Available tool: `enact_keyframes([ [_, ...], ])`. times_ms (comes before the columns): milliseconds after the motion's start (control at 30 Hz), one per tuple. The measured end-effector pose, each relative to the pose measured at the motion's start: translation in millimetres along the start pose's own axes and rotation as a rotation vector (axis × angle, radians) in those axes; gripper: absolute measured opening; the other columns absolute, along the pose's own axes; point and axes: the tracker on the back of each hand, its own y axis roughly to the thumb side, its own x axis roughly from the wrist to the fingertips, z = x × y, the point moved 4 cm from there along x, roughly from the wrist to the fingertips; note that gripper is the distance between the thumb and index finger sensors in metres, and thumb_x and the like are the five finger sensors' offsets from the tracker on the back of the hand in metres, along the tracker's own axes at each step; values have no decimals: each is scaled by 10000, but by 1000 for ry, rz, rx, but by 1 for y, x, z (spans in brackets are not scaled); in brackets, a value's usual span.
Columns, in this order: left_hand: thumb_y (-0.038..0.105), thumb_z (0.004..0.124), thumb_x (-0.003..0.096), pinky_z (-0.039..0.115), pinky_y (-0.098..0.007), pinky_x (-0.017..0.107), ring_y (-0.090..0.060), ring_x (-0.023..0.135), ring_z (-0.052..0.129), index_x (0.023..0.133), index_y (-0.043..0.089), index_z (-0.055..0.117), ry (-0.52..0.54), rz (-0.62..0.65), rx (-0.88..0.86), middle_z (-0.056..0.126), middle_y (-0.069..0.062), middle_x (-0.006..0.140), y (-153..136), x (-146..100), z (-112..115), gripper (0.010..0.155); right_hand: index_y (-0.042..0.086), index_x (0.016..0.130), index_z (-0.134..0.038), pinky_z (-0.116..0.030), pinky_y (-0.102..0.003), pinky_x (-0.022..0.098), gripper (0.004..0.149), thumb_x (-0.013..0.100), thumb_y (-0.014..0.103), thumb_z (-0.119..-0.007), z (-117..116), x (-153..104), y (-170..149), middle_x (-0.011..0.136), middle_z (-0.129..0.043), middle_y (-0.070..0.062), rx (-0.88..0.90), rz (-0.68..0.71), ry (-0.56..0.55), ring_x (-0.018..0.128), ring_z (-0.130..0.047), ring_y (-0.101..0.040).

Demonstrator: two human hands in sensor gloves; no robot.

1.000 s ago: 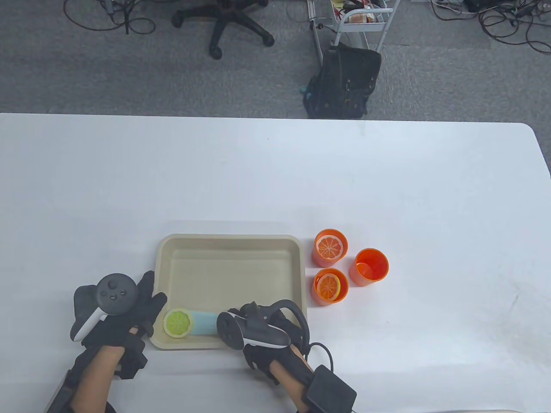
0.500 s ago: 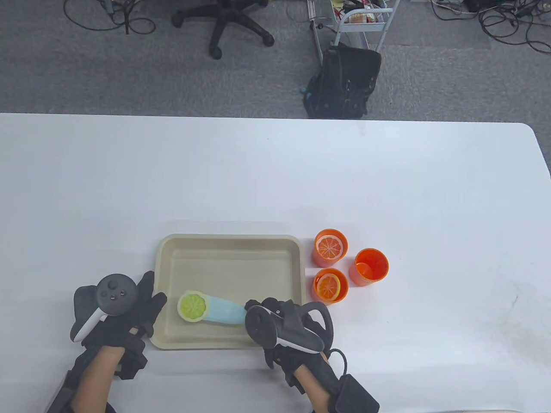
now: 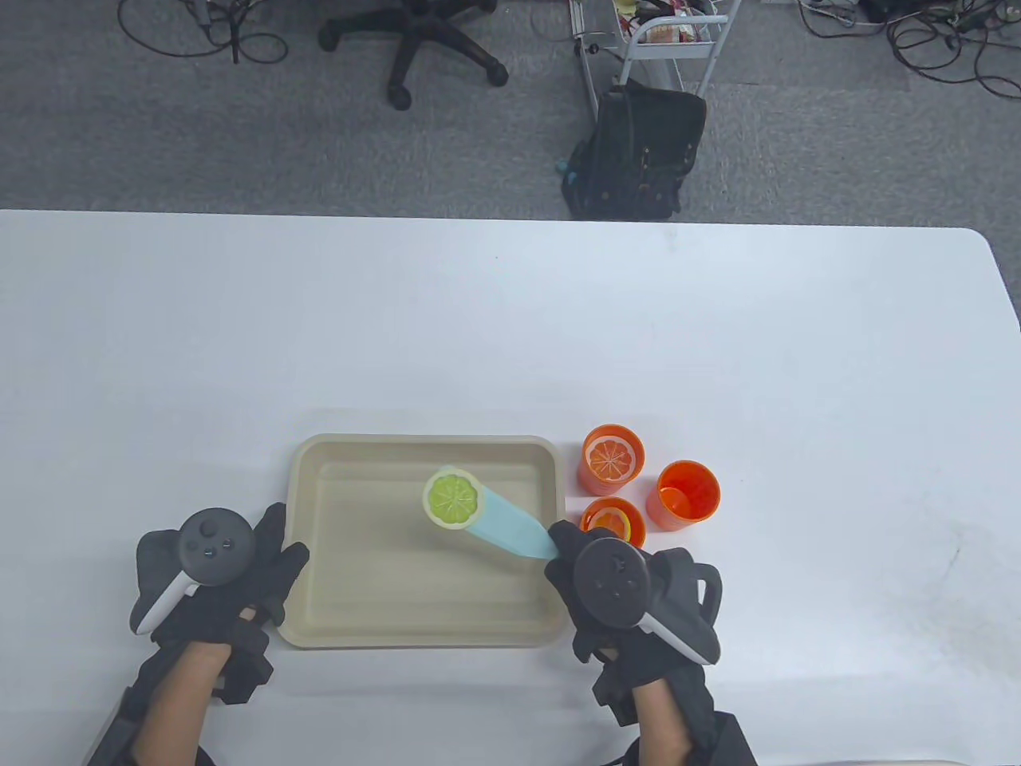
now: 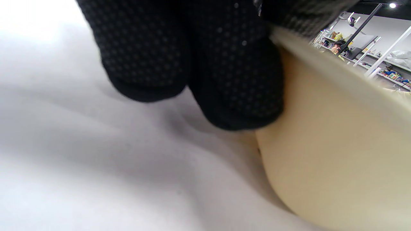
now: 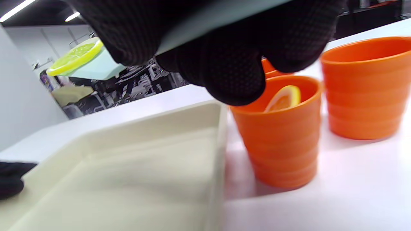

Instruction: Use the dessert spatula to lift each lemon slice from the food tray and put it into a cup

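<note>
A yellow-green lemon slice (image 3: 452,498) (image 5: 75,56) lies on the blade of a pale blue dessert spatula (image 3: 510,531) (image 5: 96,68), lifted above the beige food tray (image 3: 307,479) (image 5: 138,134). My right hand (image 3: 630,594) (image 5: 231,61) grips the spatula's handle at the tray's right edge. Three orange cups stand right of the tray: the far cup (image 3: 612,457) and the near cup (image 3: 614,523) (image 5: 279,134) each hold an orange slice, the right cup (image 3: 688,493) (image 5: 366,86) holds no slice. My left hand (image 3: 239,578) (image 4: 205,64) rests flat on the table, its fingers (image 4: 237,80) against the tray's left rim.
The white table (image 3: 510,319) stretches wide behind and to the right of the cups. Beyond its far edge stand an office chair (image 3: 415,40), a black backpack (image 3: 638,152) and a wire cart (image 3: 670,40) on the grey floor.
My right hand lifted the spatula with the lemon slice from the tray's near left corner and carried it up and to the right. The left hand stayed put.
</note>
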Motion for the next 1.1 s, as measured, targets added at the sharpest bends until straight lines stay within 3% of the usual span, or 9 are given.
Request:
enact_keyframes([
  [400, 473, 766, 572, 961, -316, 357, -37, 380, 1094, 1102, 54, 512, 1, -1, -5, 966, 8, 699, 0, -1, 1, 721, 182, 976, -773, -846, -460, 490, 527, 506, 409, -840, 26, -19, -89, 782, -926, -83, 122, -258, -69, 522, -1029, -205],
  [767, 473, 760, 577, 960, -320, 362, -39, 382, 1093, 1102, 53, 510, 0, 0, -5, 965, 7, 701, -1, -1, 1, 718, 175, 982, -776, -828, -476, 506, 519, 506, 377, -822, 32, -38, -134, 786, -918, -86, 212, -418, -99, 540, -1017, -213],
  [1100, 471, 756, 576, 960, -319, 363, -38, 382, 1093, 1101, 53, 514, -4, 1, -9, 965, 6, 701, -1, -1, 1, 714, 148, 959, -817, -840, -496, 488, 510, 489, 344, -834, 23, -51, -168, 770, -939, -109, 252, -626, -39, 529, -1035, -234],
])
